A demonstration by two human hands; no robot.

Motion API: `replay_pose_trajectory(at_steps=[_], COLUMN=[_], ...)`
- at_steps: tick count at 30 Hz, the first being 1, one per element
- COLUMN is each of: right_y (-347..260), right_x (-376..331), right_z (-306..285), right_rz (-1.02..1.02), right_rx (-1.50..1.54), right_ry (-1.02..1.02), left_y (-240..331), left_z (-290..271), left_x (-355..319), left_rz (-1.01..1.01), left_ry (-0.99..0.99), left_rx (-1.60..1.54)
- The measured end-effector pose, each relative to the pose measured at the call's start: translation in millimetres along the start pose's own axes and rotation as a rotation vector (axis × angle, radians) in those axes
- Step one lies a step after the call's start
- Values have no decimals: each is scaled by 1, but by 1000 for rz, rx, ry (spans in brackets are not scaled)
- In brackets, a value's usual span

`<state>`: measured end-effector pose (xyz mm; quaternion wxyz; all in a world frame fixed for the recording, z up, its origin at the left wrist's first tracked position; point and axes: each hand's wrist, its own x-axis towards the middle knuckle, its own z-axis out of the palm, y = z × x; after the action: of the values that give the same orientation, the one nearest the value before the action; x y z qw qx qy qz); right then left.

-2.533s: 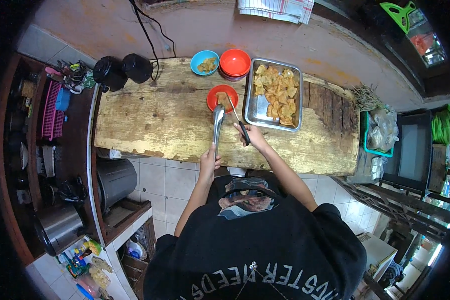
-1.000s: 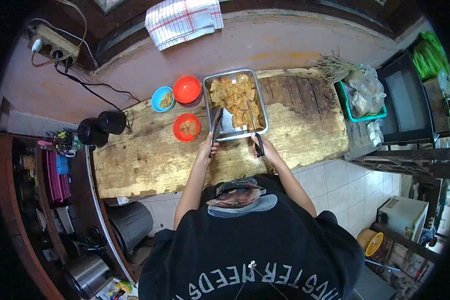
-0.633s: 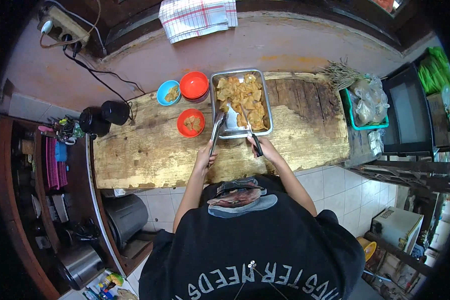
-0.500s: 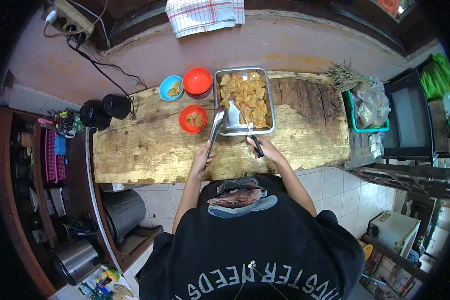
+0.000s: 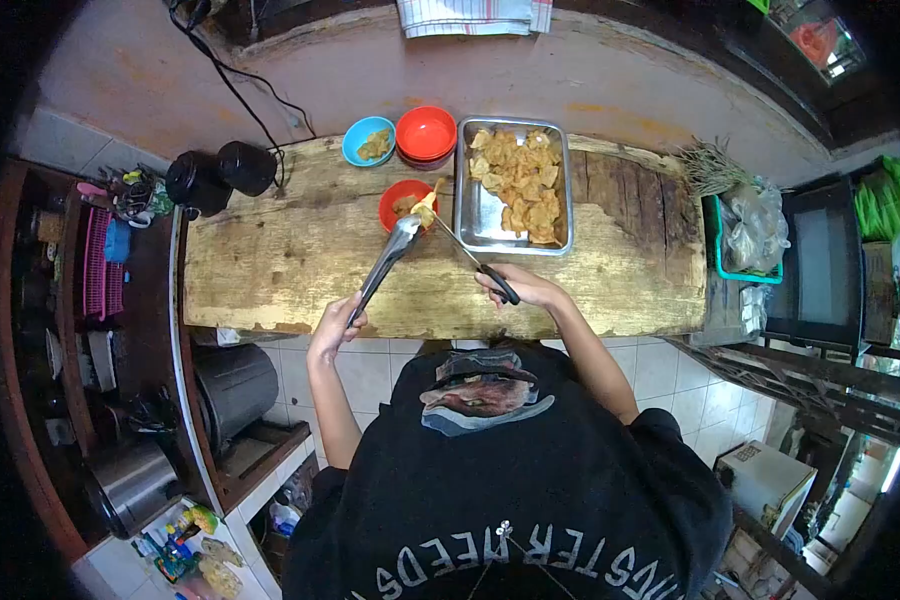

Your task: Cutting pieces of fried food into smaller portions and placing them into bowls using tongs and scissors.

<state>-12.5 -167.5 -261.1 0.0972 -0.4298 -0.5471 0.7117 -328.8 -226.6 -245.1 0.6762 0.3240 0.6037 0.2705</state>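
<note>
My left hand (image 5: 336, 328) is closed round metal tongs (image 5: 382, 268), whose tips grip a yellowish fried piece (image 5: 425, 208) above the right side of a small red bowl (image 5: 388, 210). Some brown pieces lie in that bowl. In my right hand (image 5: 520, 286) is a pair of black-handled scissors (image 5: 497, 284), the blades pointing up and left to the held piece; whether they touch it I cannot tell. Just right of the bowl is a rectangular metal tray (image 5: 490, 232) of golden fried pieces (image 5: 520, 170), its lower left part bare.
A blue bowl (image 5: 349, 146) with some pieces and stacked red bowls (image 5: 427, 130) stand behind, on the worn wooden table (image 5: 270, 270). Two black containers (image 5: 246, 168) are at the far left. A green basket (image 5: 720, 250) of plastic bags stands at the right end. Behind rises a wall (image 5: 350, 70).
The tongs have left the tray and moved left over the red bowl, now with a fried piece in them. The scissors have followed leftward, out of the tray. The view has shifted slightly.
</note>
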Motion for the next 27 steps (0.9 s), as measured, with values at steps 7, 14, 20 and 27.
replay_pose_trajectory(at_steps=[7,14,20,27], right_y=[-9,-15,-22,-19], right_x=[32,41,37,40], right_z=[16,21,25,22], right_rz=[5,53,40,74], right_rx=[16,8,29,32], right_ry=[-99,-130,-9,20], left_y=[-9,-11,-12,-2], left_z=[-23,-39,-46,-54], left_x=[-14,-12,1,13], left_rz=[-30,-48,-54,-101], left_ry=[-8,2,-37,-97], left_rx=[-79,-85,-73,-46])
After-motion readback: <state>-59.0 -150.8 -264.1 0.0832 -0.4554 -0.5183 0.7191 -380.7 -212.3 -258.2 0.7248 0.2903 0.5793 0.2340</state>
